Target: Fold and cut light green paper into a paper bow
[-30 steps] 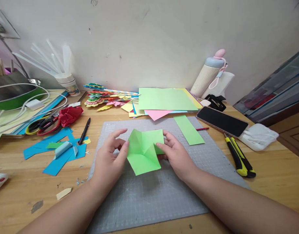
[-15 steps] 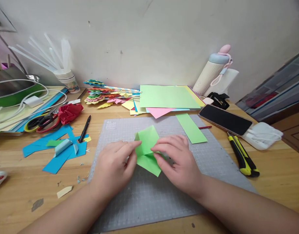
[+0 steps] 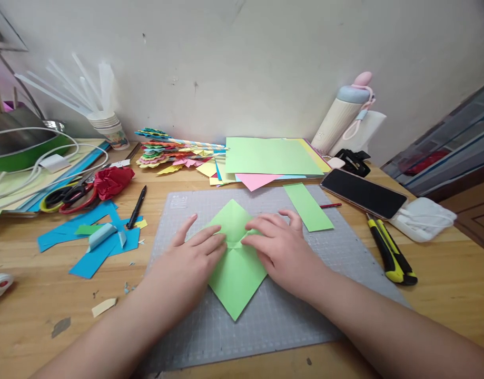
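A square sheet of light green paper [image 3: 237, 279] lies on a grey cutting mat [image 3: 289, 321], one corner pointing towards me. Creases run across its middle, with a small raised fold between my hands. My left hand [image 3: 196, 258] rests on the sheet's left side, fingers stretched out and the little finger lifted. On the right side, my right hand [image 3: 285, 252] presses with extended fingertips near the centre crease, its little finger raised too. Both thumbs are mostly hidden. A light green paper strip [image 3: 308, 208] lies on the mat beyond my right hand.
Blue paper strips [image 3: 94, 260], a black pen [image 3: 137, 206] and scissors [image 3: 68, 196] lie left. Behind are coloured paper sheets [image 3: 273, 155] and paper flowers [image 3: 163, 152]. To the right are a phone [image 3: 363, 193], a yellow-black utility knife [image 3: 392, 252] and a white case [image 3: 425, 221].
The green paper, folded up and partly standing before, now lies spread out as a diamond. My fingers have gone from pinching its edges to lying stretched on it.
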`<state>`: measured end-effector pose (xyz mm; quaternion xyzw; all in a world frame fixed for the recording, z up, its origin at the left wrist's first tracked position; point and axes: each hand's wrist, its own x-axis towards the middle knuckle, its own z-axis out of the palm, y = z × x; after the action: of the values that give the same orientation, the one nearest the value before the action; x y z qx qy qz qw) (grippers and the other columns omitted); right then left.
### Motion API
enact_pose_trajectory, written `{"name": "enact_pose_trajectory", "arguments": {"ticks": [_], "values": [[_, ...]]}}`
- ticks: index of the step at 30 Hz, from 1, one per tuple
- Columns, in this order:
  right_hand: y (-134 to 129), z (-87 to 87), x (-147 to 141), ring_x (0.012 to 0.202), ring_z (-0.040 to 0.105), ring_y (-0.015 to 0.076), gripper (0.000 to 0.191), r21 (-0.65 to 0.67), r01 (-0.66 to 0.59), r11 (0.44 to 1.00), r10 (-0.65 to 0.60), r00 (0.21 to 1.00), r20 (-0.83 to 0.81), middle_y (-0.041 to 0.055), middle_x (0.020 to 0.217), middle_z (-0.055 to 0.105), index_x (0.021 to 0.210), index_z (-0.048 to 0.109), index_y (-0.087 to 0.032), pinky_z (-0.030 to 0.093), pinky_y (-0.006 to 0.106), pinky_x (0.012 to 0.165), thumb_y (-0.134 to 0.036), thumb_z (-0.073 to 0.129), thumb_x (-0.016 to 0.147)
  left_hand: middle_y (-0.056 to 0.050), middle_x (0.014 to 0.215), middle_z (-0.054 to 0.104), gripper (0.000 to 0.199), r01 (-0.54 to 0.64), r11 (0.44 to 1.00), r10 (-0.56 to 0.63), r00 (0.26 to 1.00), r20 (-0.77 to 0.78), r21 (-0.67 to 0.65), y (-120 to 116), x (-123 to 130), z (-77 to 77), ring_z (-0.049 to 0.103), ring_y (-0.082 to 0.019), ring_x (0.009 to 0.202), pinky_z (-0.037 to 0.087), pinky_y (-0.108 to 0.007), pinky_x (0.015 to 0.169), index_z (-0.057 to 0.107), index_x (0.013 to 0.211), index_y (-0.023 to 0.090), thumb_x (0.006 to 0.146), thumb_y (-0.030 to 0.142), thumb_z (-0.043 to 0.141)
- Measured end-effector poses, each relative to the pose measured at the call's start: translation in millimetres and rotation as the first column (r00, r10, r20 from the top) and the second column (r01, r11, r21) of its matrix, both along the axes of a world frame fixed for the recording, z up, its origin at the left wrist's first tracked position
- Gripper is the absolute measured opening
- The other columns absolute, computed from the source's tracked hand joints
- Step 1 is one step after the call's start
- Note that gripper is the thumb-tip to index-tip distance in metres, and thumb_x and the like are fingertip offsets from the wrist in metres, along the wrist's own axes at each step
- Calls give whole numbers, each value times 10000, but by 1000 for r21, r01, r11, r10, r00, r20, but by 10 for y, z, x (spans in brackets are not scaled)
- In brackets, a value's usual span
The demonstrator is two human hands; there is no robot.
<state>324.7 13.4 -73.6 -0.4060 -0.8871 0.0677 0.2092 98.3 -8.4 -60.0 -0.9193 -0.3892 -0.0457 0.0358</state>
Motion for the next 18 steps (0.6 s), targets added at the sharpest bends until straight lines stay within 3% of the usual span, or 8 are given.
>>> {"name": "enact_pose_trajectory", "arguments": {"ticks": [4, 8, 11, 14, 16, 18], "values": [[-64, 105, 6, 994, 588, 237, 332, -80, -161, 984, 175, 962, 208, 68, 1040, 671, 1000, 650, -212, 161, 564, 1034, -30, 428, 833, -68, 1309, 594, 581, -36, 983, 28, 998, -49, -179, -58, -19, 33, 537, -219, 1204, 212, -510, 1142, 538, 1277, 167, 739, 17, 377], [-130, 163, 36, 1103, 539, 320, 423, -159, -179, 971, 219, 932, 289, 151, 1182, 623, 1164, 607, -151, 131, 619, 1053, -113, 513, 753, -42, 1414, 500, 692, -68, 956, 64, 998, -25, -286, -136, -62, 51, 431, -209, 1314, 90, -497, 1184, 423, 1394, 215, 716, 77, 440], [-139, 169, 64, 1214, 460, 337, 568, -177, -227, 958, 271, 918, 290, 173, 1308, 552, 1291, 528, -112, 141, 582, 1081, -141, 540, 724, -45, 1411, 498, 602, -85, 954, 94, 995, 17, -289, -150, -64, 42, 399, -222, 1336, 10, -481, 1190, 428, 1390, 231, 792, 223, 498], [-101, 173, 76, 1205, 464, 305, 489, -181, -259, 949, 302, 911, 279, 153, 1320, 547, 1298, 524, -115, 242, 519, 1040, -179, 510, 813, -63, 1383, 513, 578, -59, 966, 77, 995, 63, -252, -126, -43, 11, 415, -251, 1315, 7, -484, 1182, 447, 1369, 227, 824, 392, 550], [-68, 179, 79, 1161, 490, 284, 440, -197, -282, 939, 328, 908, 263, 137, 1282, 574, 1273, 547, -124, 267, 492, 1011, -198, 505, 841, -59, 1326, 548, 536, -29, 972, 49, 996, 79, -233, -99, -27, -20, 462, -257, 1260, 53, -487, 1170, 483, 1324, 232, 821, 391, 575], [-45, 186, 83, 1130, 503, 263, 419, -216, -300, 929, 346, 911, 224, 118, 1246, 594, 1253, 564, -142, 252, 477, 1010, -199, 511, 841, -39, 1235, 593, 420, -9, 978, 28, 996, 90, -208, -74, -13, -53, 515, -241, 1177, 124, -478, 1143, 527, 1255, 240, 838, 278, 555]]}}
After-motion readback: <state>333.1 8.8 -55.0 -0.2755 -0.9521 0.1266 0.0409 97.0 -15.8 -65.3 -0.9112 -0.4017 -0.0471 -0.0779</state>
